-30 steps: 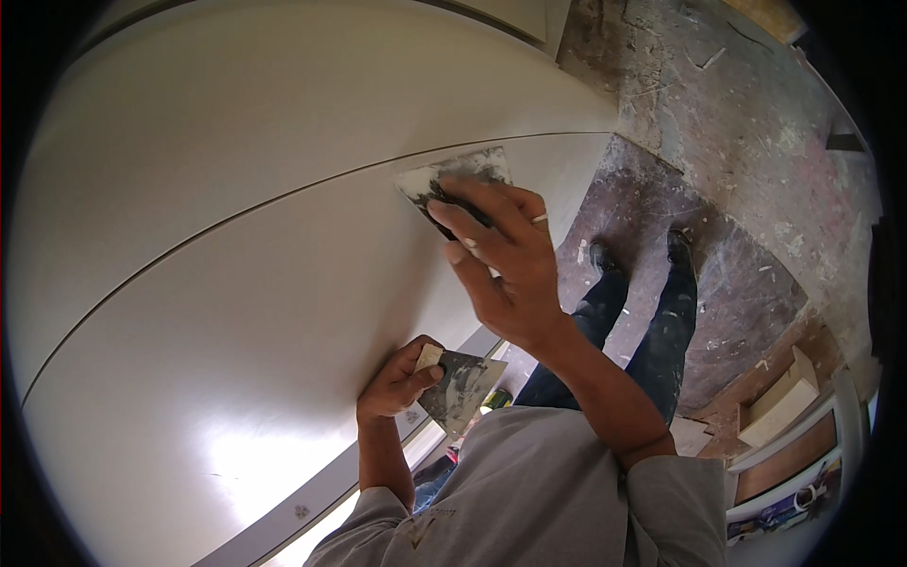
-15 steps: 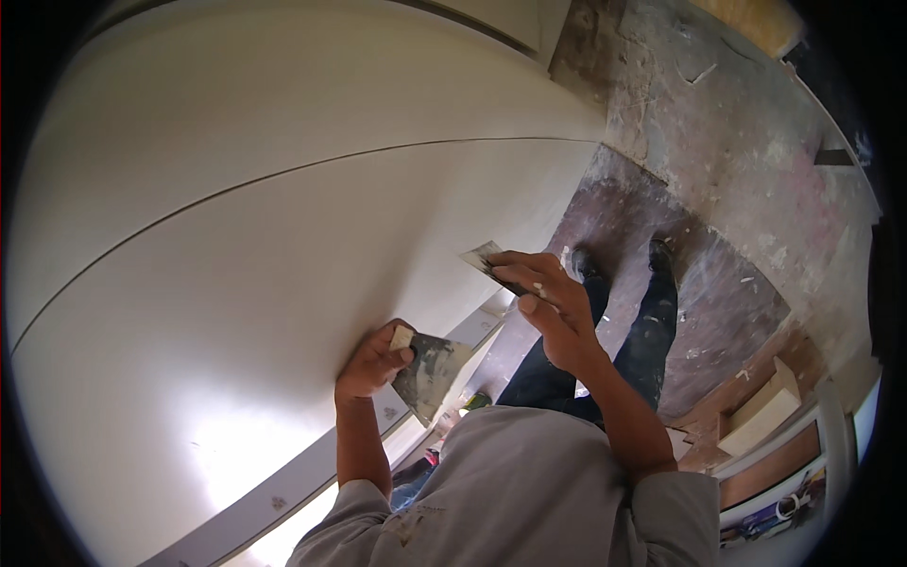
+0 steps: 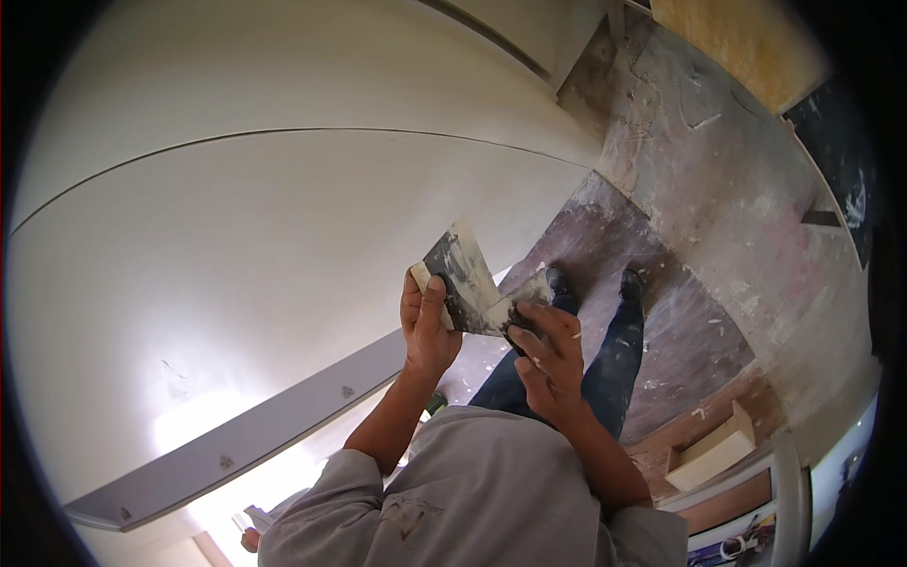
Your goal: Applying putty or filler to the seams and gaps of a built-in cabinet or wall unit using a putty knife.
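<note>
My left hand (image 3: 430,321) grips a wide putty scraper (image 3: 461,274), its dark blade smeared with pale putty and tilted up in front of my chest. In my right hand (image 3: 553,359) is a second putty scraper (image 3: 531,291), also dark with whitish smears, fingers laid along it. The two scrapers meet or overlap near the lower right edge of the wide one; exact contact is hard to make out. Beyond them spreads a smooth off-white wall (image 3: 283,217) crossed by a thin dark seam, with neither hand on it.
A grey ledge with small fittings (image 3: 283,425) runs along the wall's lower left, beside bright light. My feet stand on a stained, putty-spotted floor (image 3: 685,312). At right lie a pale wooden box (image 3: 713,449) and a yellowish board (image 3: 727,52) farther off.
My left hand has risen and moved right with the wide scraper, away from the wall. My right hand has come slightly lower, and the two scrapers, apart before, are now together.
</note>
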